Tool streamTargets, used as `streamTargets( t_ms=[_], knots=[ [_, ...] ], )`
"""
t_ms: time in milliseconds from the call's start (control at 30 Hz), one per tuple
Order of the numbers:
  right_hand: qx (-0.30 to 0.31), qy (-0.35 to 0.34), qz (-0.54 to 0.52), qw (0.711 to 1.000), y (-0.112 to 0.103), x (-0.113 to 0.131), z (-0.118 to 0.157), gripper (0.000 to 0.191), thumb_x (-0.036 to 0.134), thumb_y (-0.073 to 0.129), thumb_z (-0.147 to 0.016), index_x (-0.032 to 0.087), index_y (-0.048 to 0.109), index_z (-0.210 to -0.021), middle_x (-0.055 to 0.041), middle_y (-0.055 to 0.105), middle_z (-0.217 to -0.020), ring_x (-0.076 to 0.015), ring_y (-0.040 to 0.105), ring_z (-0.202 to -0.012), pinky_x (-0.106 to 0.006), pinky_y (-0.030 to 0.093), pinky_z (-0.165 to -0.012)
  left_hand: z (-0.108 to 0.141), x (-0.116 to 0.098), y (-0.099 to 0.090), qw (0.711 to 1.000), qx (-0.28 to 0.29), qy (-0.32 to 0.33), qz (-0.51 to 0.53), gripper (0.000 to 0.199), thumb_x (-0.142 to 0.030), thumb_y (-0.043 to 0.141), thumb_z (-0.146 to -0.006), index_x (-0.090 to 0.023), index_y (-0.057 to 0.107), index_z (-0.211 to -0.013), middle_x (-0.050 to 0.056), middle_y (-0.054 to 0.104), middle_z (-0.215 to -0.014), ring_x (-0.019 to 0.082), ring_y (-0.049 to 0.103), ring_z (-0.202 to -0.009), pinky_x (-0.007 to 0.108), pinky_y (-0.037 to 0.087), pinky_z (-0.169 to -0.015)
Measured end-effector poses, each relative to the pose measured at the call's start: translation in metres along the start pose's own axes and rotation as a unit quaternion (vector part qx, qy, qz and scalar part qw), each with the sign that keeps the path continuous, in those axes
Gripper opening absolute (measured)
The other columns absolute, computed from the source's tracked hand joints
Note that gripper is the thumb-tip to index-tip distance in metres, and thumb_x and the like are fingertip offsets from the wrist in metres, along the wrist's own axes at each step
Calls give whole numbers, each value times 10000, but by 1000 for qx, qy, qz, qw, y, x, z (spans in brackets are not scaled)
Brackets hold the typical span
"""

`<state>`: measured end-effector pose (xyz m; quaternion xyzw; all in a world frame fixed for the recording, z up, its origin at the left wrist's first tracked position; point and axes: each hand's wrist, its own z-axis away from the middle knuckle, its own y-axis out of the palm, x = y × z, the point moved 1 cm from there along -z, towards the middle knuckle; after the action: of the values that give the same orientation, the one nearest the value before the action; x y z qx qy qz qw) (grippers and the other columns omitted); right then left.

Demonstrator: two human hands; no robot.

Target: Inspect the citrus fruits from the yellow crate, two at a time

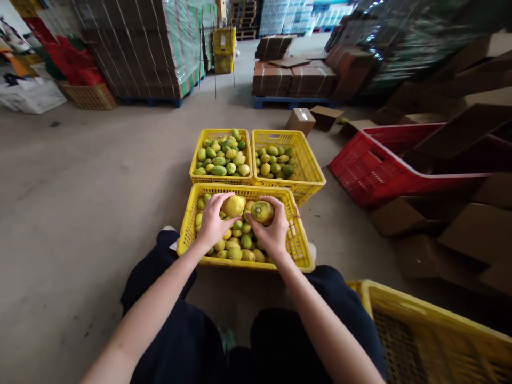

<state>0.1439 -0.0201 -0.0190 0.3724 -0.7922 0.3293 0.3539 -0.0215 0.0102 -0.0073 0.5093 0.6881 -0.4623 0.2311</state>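
Observation:
Between the fingers and thumb of my left hand (214, 221) is a mostly yellow lemon (233, 206). My right hand (274, 226) grips a greener, brown-marked lemon (262, 212), its round stem end facing me. Both hands are raised over the near yellow crate (186, 229), which holds many yellow and green lemons (235, 253). Behind it stand two more yellow crates. The left one (192, 165) is heaped with similar fruit; the right one (308, 160) has fruit mainly along its left side.
A red crate (372, 176) with cardboard stands at right, among loose cardboard boxes (472, 229). Another yellow crate (432, 309) is by my right leg. Flattened cardboard (294, 77) lies on a blue pallet (276, 101) at the back. Wrapped stacks (132, 48) rise at the far left.

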Motion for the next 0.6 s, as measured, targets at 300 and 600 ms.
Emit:
streamTargets(
  t_ms=[300, 600],
  knots=[
    [-6, 61, -119, 991, 1, 9, 2, 414, 230, 808, -628, 307, 595, -975, -45, 641, -1116, -273, 544, -1143, -492, 369, -1093, -1, -10, -5, 988, -6, -97, 119, 468, -230, 810, -664, -292, 675, -1109, 64, 601, -1202, 273, 507, -1204, 353, 411, -1015],
    [-4, 72, -81, 994, -6, 10, -5, 430, 270, 828, -599, 295, 706, -1011, -58, 569, -1153, -285, 529, -1150, -472, 419, -1047, -4, -1, -2, 961, 6, -178, 212, 609, -281, 878, -567, -275, 670, -1140, 67, 539, -1237, 230, 575, -1066, 287, 528, -832]
  ],
)
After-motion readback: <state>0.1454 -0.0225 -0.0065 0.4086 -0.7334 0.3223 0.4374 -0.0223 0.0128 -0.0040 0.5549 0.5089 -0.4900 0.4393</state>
